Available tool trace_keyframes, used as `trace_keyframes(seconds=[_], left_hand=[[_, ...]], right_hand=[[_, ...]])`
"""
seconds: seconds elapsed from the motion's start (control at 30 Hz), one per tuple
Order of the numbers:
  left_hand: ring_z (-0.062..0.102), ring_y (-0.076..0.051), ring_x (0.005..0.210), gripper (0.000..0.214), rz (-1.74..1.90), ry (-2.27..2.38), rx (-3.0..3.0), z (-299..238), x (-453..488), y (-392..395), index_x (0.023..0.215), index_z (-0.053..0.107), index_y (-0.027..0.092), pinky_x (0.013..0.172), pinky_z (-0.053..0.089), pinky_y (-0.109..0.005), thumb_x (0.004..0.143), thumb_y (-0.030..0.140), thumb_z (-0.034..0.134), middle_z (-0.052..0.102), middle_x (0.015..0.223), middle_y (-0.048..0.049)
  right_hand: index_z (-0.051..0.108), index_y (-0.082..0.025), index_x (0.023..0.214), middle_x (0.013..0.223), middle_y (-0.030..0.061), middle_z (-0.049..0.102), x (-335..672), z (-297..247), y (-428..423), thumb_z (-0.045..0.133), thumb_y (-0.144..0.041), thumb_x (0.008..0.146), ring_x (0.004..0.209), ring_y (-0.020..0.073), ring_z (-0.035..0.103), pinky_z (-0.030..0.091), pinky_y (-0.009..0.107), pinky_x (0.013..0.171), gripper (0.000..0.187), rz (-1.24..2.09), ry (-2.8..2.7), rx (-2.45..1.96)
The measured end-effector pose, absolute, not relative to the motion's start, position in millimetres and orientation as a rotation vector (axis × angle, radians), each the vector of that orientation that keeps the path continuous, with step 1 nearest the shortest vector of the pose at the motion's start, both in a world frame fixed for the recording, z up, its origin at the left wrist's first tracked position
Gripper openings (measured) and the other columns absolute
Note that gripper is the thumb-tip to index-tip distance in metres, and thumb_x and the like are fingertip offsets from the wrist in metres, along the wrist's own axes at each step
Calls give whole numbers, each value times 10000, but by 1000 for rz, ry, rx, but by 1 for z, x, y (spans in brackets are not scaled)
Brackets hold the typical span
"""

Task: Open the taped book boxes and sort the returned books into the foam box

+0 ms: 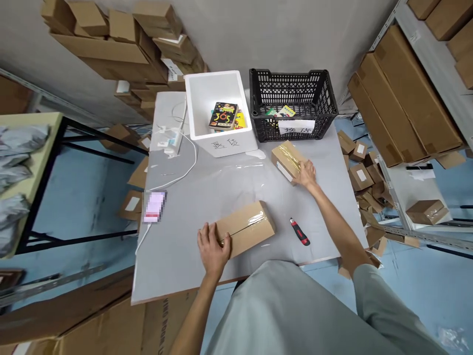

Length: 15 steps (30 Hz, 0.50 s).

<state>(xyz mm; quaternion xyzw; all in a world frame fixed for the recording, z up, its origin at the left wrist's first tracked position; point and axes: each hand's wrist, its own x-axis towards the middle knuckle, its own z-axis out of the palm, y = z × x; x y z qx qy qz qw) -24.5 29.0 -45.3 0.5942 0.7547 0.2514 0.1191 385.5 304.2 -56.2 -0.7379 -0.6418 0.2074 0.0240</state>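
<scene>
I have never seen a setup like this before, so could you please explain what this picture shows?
Certainly. There is no machine here, just two bare hands. The only picture comes from a camera worn on the head, looking forward and down.

The left hand lies on the left end of the larger carton. The right hand reaches out to the right end of a smaller carton. Both cartons rest on the worktable, so neither is clearly lifted; how firmly they are held I cannot tell.

A red and black cutter lies nearby. Farther back stand a white box with books inside and a black crate; at the left is a power strip.
</scene>
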Motion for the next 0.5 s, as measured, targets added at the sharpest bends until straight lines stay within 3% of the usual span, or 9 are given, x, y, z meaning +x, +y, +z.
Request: trace_keyframes(seconds=[0.13,0.3,0.4,0.5], left_hand=[[304,-445,1685,642,716,2216,1740,-44,-24,30,1616,505,171,1363,257,-693,1034,421,609,422,1744,-237],[268,-454,1699,645,705,2229,1727,-44,-23,31,1614,509,177,1355,259,-709,1026,422,610,420,1746,-237],[280,-455,1693,639,717,2222,1738,-43,-23,32,1603,520,166,1354,267,-706,1022,418,609,425,1738,-247],[300,-451,1686,637,729,2221,1731,-43,-23,32,1597,526,175,1356,263,-705,1017,421,614,439,1729,-238]], right_hand=[[502,-183,1506,1699,255,380,434,-52,351,947,-219,696,1604,407,346,255,616,1331,924,557,-2284,-2069],[586,-154,1470,1707,220,453,455,-49,393,693,-102,874,1609,327,389,338,504,1331,608,458,-2379,-1912],[601,-163,1493,1763,196,415,444,-52,393,578,-143,978,1663,299,327,331,508,1337,516,457,-2209,-2047],[541,-127,1576,1830,245,279,423,-56,373,644,-263,1003,1726,341,197,217,593,1373,598,495,-1978,-2157]])
